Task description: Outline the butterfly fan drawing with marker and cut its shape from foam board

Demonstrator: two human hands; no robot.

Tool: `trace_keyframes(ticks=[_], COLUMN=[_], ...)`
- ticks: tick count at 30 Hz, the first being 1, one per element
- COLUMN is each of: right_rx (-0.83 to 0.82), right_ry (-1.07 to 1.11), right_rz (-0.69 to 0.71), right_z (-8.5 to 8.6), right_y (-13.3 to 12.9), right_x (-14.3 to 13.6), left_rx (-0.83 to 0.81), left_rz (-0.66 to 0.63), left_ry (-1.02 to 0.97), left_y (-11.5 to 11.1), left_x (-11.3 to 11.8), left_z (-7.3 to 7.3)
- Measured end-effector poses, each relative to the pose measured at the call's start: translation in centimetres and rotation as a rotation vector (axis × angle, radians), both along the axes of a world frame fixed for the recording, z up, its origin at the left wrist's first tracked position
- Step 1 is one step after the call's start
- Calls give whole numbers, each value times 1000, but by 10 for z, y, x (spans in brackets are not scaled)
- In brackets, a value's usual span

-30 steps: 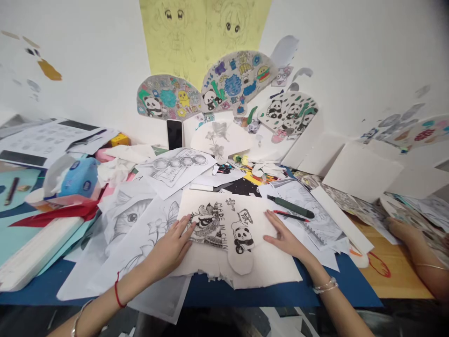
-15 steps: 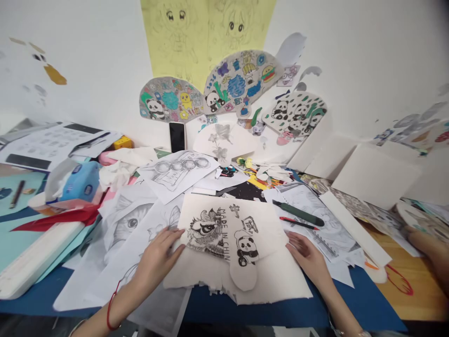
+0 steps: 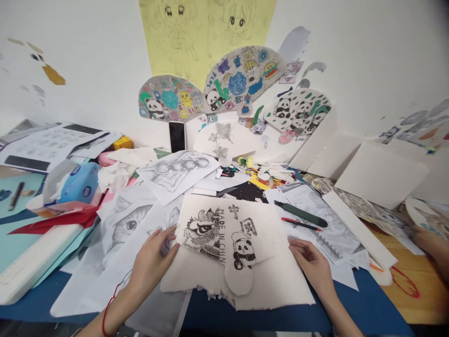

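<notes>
A fan-shaped paper cutout [image 3: 261, 238] lies on a cream paper sheet [image 3: 277, 285] with a torn lower edge. It bears a dark scaly creature with a large eye, the letters "MADE IN CHIN", two Chinese characters and a panda; its rounded handle points toward me. My left hand [image 3: 154, 257] rests by the sheet's left edge, thumb and fingers apart, holding nothing. At the sheet's right edge is my right hand [image 3: 312, 264], fingers loosely bent and thumb near the paper; I see nothing gripped in it.
Right of the sheet lie a dark green marker [image 3: 301, 214] and a red pen [image 3: 301, 224]. Pencil drawings [image 3: 131, 224] overlap on the left, near a blue tissue pack [image 3: 80, 182]. A phone [image 3: 177, 137] leans on the wall below decorated fans. Another person's hand [image 3: 431, 243] is at far right.
The fan cutout has shifted slightly left and turned a little on the sheet. My left hand has drawn back from its left edge, and my right hand has moved slightly outward.
</notes>
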State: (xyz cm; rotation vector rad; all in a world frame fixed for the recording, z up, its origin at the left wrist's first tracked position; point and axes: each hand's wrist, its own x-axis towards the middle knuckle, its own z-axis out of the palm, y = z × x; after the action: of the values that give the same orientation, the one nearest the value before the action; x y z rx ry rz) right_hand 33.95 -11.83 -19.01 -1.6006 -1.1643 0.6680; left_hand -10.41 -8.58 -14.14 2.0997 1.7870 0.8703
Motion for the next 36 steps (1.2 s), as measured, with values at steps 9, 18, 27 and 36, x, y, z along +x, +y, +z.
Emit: trace_keyframes(ticks=[9,18,27,36], right_rx=[-16,158,153,204], right_ry=[-77,-435,-463,-610], right_rz=[6,141,110,120], right_z=[5,4,8,5], right_y=[-1,1,-1,-3], right_x=[-2,0,-5,-8], left_rx=[-52,103,34,-200], left_rz=[-31,-236,-406,-253], left_ry=[28,310,632,925], left_y=[0,4,21,18], left_x=[0,1,50,118], left_z=[-4,5,48,52])
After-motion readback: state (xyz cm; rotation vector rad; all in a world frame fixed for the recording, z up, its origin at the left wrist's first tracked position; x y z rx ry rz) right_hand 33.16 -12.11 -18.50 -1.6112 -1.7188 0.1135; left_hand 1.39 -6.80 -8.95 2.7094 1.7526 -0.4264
